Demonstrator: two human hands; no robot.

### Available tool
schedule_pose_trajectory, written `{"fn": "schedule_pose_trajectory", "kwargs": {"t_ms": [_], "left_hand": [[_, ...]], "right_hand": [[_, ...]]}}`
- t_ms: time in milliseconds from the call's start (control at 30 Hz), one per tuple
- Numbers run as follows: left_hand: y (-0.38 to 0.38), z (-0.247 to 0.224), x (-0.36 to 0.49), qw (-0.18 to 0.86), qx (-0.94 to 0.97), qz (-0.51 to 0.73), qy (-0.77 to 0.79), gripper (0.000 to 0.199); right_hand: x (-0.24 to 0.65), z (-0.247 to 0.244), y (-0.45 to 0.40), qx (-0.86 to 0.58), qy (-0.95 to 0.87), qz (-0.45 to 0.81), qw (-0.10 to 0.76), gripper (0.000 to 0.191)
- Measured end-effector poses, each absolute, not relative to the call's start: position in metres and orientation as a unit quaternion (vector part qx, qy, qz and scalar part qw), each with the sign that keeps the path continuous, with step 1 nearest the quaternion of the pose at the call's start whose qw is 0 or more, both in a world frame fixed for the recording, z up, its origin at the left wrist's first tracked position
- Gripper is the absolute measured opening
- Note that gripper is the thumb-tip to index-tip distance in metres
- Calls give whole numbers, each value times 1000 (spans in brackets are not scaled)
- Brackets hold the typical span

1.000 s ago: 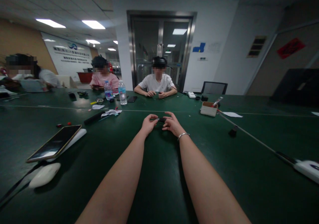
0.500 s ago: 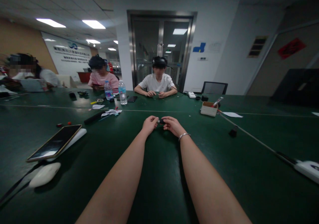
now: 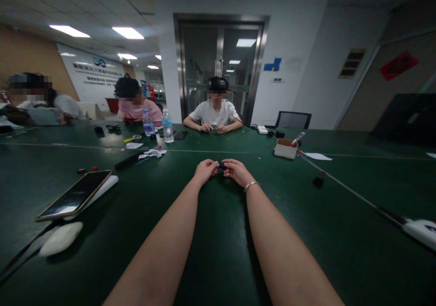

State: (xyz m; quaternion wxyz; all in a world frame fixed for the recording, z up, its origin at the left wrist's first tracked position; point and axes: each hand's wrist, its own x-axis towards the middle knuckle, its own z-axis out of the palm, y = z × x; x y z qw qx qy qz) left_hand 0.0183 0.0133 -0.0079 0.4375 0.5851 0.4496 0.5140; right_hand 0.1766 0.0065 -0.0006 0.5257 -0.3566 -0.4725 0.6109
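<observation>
Above the green table, a small black object (image 3: 222,165) with a silvery end is held between my two hands; its exact kind is too small to make out. My left hand (image 3: 205,172) pinches the silvery end, which its fingertips mostly cover. From the other side, my right hand (image 3: 237,172) grips the black part between thumb and fingers, with a silver bracelet (image 3: 252,186) on that wrist. Both hands are closed, with their fingertips close together.
A phone (image 3: 76,194) and a white mouse-shaped device (image 3: 61,239) lie to the left. Two bottles (image 3: 167,126) stand farther back. On the right are a small box (image 3: 285,149), a cable (image 3: 344,189) and a power strip (image 3: 420,231). A person (image 3: 215,114) sits opposite.
My left fingertips have shifted slightly right, toward my right hand, and less of the silvery end shows. A person in pink at the left has lowered their head.
</observation>
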Motion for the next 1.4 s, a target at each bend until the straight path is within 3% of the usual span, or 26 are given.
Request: {"fn": "schedule_pose_trajectory", "kwargs": {"t_ms": [400,933,1400], "left_hand": [[12,-7,15,317,646,466,515,53],[-1,3,16,221,674,422,565,60],[-1,1,19,230,697,400,550,62]], "right_hand": [[176,0,3,-356,-495,602,516,21],[173,0,1,-359,-562,571,479,27],[173,-1,4,-374,-599,524,476,27]]}}
